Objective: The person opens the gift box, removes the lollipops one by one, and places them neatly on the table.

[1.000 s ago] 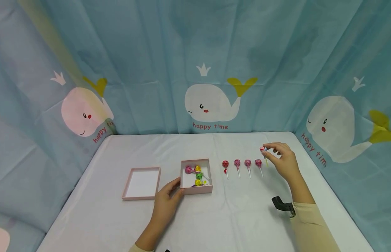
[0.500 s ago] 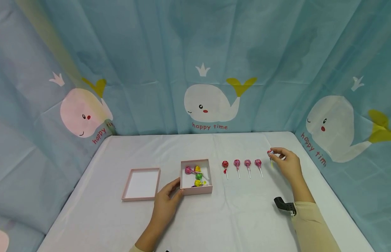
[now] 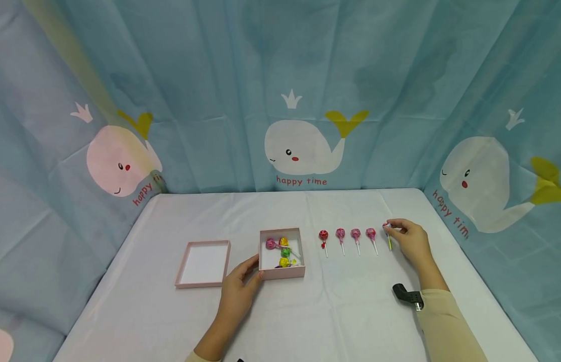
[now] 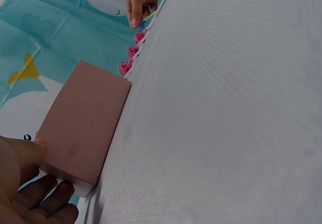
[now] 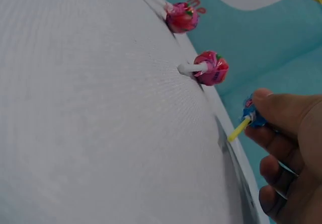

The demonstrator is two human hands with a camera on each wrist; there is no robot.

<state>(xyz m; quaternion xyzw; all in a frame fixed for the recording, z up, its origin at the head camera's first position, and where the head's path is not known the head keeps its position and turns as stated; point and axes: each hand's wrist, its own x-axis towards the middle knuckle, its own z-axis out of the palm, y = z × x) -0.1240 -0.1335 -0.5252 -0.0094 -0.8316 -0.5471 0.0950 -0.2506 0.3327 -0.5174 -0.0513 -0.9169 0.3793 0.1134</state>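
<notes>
My right hand (image 3: 412,243) pinches a lollipop (image 5: 252,114) with a blue and red wrapper and a yellow stick, at the right end of a row of lollipops (image 3: 355,234) with red and pink wrappers. Its stick points toward me, like those of the row. My left hand (image 3: 237,294) holds the left side and near corner of an open pink box (image 3: 282,273); in the left wrist view the thumb lies on the box wall (image 4: 83,126) with the fingers beneath. Inside the box are several lollipops (image 3: 285,253), pink, yellow and green.
A shallow pink lid (image 3: 202,285), white inside, lies left of the box on the white table (image 3: 335,322). Blue curtains (image 3: 226,65) with whale prints stand behind and at both sides. A black device (image 3: 407,295) is fixed at my right sleeve.
My right hand has moved right and toward me, lowering the blue lollipop beside the row's right end. The left hand and the box have stayed in place.
</notes>
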